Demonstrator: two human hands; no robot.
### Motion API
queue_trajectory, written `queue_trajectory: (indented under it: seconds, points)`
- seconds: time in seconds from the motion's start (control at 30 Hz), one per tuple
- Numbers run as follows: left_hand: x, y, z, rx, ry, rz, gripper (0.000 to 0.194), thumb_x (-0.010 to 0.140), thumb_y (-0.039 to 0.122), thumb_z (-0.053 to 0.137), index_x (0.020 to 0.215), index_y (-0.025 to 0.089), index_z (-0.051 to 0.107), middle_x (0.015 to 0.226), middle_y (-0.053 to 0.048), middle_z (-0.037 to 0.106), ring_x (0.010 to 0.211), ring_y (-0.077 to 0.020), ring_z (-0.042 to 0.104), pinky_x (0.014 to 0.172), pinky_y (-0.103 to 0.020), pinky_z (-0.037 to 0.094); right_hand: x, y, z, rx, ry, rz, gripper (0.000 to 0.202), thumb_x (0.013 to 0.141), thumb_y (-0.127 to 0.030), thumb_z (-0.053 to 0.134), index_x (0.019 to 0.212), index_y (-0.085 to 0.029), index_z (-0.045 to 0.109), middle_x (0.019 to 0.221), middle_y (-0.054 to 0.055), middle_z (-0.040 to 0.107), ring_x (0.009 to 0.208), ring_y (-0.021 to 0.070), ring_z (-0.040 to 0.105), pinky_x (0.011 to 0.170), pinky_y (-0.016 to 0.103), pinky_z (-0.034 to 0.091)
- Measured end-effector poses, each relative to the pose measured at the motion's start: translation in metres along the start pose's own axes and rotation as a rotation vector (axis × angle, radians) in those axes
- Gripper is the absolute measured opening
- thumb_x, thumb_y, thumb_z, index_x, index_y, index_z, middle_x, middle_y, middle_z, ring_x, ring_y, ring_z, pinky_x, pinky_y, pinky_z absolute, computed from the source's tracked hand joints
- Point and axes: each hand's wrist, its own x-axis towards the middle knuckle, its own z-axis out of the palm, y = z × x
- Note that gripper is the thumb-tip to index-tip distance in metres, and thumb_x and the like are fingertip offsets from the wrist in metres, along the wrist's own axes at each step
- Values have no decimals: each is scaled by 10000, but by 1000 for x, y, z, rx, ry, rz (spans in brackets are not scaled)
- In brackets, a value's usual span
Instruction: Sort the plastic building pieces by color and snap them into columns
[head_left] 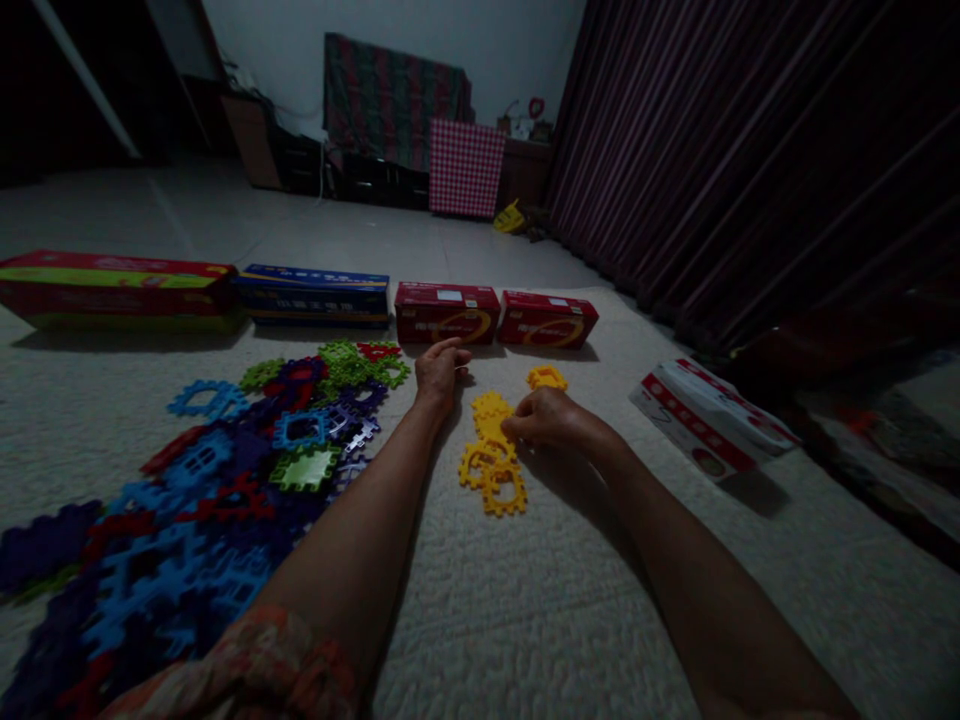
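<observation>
My right hand (pixel 553 418) is closed, its fingertips pinched at the edge of a yellow interlocking plastic tile (pixel 492 425). More yellow notched pieces (pixel 504 490), some of them open frames, overlap just below that tile. Beyond my right hand lies another yellow piece (pixel 547 377), partly behind the knuckles. My left hand (pixel 441 372) hovers or rests close to the red boxes, fingers loosely stretched with nothing visible in them. To its left spreads a heap of blue, purple, red and green interlocking pieces (pixel 202 460), partly covered by my left forearm.
Along the far side of the pale quilted mat (pixel 480 620) stand a long red-and-yellow box (pixel 124 290), a blue box (pixel 315 298) and two red boxes (pixel 447 312). A white-and-red carton (pixel 697 420) sits at the right, near the dark curtain (pixel 720 150).
</observation>
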Motion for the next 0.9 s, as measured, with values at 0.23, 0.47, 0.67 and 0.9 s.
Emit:
queue_trajectory:
  seconds: [0.23, 0.47, 0.67, 0.9]
  points:
    - [0, -1, 0, 13, -9, 2, 318, 589, 191, 588, 893, 156, 672, 638, -5, 656, 609, -119, 607, 563, -214, 463, -5, 15, -29, 154, 98, -134, 213, 814, -322, 649, 666, -171, 622, 588, -19, 593, 535, 99, 513, 516, 223, 366]
    - [0, 0, 0, 45, -6, 4, 305, 602, 215, 624, 896, 159, 680, 653, -15, 654, 617, -130, 609, 570, -229, 465, -15, 18, -39, -298, 188, -116, 110, 742, -263, 703, 667, -206, 645, 655, 0, 646, 612, 136, 546, 561, 268, 341]
    - [0, -1, 1, 44, -3, 0, 324, 589, 186, 587, 896, 160, 687, 647, -13, 658, 622, -127, 612, 561, -217, 458, -21, 14, -34, -330, 12, -191, 234, 669, -310, 820, 832, -217, 682, 815, 20, 703, 719, 171, 609, 613, 276, 396]
    - [1, -2, 1, 40, -7, 9, 314, 588, 203, 619, 890, 154, 690, 640, -13, 661, 610, -124, 611, 552, -212, 460, -8, 22, -19, -361, 98, -297, 391, 648, -303, 839, 990, -218, 670, 1013, 64, 695, 880, 208, 637, 759, 294, 473]
